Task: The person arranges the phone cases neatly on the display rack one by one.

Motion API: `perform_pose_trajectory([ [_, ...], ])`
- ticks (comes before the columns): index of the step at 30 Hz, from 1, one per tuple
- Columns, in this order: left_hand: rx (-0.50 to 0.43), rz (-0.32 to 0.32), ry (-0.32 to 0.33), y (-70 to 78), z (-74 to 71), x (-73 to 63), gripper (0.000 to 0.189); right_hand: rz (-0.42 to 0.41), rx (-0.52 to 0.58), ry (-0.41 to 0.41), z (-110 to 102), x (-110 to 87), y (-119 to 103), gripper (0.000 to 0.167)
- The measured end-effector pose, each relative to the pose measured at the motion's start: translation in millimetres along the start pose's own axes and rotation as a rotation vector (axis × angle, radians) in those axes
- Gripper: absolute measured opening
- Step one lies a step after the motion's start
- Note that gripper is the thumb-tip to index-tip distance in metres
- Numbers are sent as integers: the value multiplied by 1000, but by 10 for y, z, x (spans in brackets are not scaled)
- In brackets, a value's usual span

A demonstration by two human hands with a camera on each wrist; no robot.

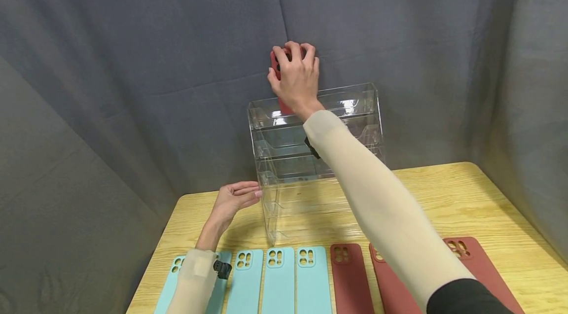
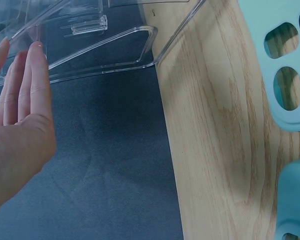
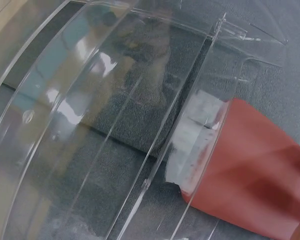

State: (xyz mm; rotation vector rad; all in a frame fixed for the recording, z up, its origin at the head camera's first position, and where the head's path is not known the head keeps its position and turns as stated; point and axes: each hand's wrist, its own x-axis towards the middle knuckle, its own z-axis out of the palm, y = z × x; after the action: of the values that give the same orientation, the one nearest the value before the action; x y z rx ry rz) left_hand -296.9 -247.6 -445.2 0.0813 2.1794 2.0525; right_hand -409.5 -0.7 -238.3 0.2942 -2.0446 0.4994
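Note:
At the top of a tiered clear plastic rack (image 1: 269, 205), my right hand (image 1: 296, 77) grips a red phone case (image 1: 285, 106) from above, its fingers over the camera-hole end and the thumb along the left edge. In the right wrist view the lower end of this red case (image 3: 250, 170) overlaps the rack's rear top edge, with a whitish patch beside it. My left hand (image 1: 230, 200) has its fingers extended, fingertips right at the rack's left side wall. The left wrist view shows those straight fingers (image 2: 39, 85) against the clear panel.
On the wooden table (image 1: 426, 181), several light-blue phone cases (image 1: 278, 279) lie in a row at the front left. Several dark-red phone cases (image 1: 352, 279) continue the row to the right, partly under my right arm. A grey curtain (image 1: 177, 57) hangs behind the rack and along both sides.

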Motion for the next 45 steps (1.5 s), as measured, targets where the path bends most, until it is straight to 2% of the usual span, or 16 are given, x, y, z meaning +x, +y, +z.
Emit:
perform_pose_trajectory([
  [23, 10, 5, 16, -12, -21, -7, 44, 2, -55, -8, 99, -109, -178, 44],
  [32, 15, 3, 22, -15, -16, -16, 44, 13, -75, -24, 127, -159, -207, 44],
  [38, 12, 3, 15, -7, -17, 15, 44, 6, -88, -5, 130, -159, -201, 44],
  [45, 12, -1, 8, -13, -28, 35, 46, 11, -77, -3, 126, -175, -193, 56],
])
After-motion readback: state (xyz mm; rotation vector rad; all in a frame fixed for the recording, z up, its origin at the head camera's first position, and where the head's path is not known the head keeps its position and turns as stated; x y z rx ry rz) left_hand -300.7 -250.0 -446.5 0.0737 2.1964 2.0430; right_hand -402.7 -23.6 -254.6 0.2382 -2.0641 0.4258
